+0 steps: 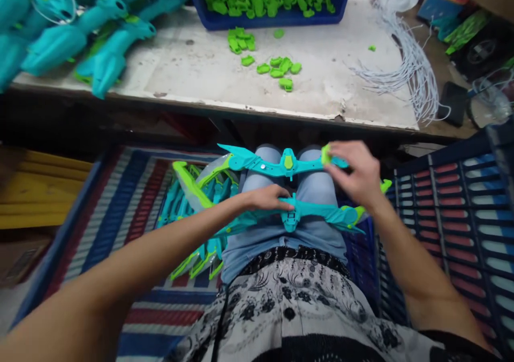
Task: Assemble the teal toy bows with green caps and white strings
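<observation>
Two teal plastic toy bow limbs with bright green ends lie across my lap. The nearer toy bow (315,209) is gripped at its middle by my left hand (270,198), fingers closed around it. Farther out, over my knees, the other toy bow (249,164) has a green piece (288,161) set in its centre. My right hand (355,168) pinches a small light-green plastic part (325,155) at the right arm of that farther bow. Whether the part touches the bow cannot be made out. The hand's fingers cover the bow's right end.
Ahead is a worktable (180,73) with loose green parts (281,66) and a blue bin (206,19) of similar pieces. Teal toy bodies (108,51) pile up at left, white cords (413,67) lie at right. Beside me stand a striped-lined crate (160,316) and a slatted crate (441,206).
</observation>
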`<state>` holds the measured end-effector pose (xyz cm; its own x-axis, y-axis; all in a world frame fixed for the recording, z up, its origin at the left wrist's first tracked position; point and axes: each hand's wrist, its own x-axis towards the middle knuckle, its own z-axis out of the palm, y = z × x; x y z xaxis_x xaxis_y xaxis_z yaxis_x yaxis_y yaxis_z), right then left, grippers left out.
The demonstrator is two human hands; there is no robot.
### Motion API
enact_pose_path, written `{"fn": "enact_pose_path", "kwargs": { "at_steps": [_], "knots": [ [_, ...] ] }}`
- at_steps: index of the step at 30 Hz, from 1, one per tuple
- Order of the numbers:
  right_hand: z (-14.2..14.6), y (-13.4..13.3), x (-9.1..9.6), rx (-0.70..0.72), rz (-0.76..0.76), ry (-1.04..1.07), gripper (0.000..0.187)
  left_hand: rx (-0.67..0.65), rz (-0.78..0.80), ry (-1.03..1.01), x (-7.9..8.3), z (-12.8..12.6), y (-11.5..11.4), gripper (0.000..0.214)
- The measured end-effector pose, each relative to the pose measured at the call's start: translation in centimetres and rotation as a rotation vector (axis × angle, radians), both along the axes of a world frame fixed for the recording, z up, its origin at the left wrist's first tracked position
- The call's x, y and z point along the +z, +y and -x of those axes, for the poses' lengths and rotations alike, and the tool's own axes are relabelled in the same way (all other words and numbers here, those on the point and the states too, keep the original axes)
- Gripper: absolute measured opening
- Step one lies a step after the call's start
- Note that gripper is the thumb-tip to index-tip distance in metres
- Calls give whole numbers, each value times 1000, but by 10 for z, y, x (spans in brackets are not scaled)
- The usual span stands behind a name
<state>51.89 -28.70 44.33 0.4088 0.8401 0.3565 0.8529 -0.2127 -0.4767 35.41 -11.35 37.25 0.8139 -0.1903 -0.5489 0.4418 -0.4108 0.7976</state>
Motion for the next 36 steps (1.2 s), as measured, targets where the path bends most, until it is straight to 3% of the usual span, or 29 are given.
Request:
{"fn": "enact_pose_path", "kwargs": {
  "at_steps": [3,6,10,15,19,23,27,31,36],
  "knots": [
    [53,-31,-41,176,84,40,23,101,250,114,-22,0,0,44],
    [88,-46,-81,214,142,34,23,173,429,185,-35,3,-5,50],
    [103,-46,-102,208,171,5,23,246,490,215,-41,4,-8,55],
    [106,-42,-101,181,189,-14,21,217,478,143,-41,7,-6,58],
    [108,-40,-101,59,169,96,16,117,259,6,-42,8,-6,55],
    [104,-32,-100,-83,319,225,48,88,107,-55,-46,7,-8,51],
    [101,-25,-98,-52,517,194,60,105,46,-89,-46,8,-14,46],
    [100,-26,-85,-20,618,116,60,71,-123,-177,-29,20,-27,45],
    [87,-35,-59,117,573,-51,40,69,-554,-460,-1,48,-50,35]
  ]
}}
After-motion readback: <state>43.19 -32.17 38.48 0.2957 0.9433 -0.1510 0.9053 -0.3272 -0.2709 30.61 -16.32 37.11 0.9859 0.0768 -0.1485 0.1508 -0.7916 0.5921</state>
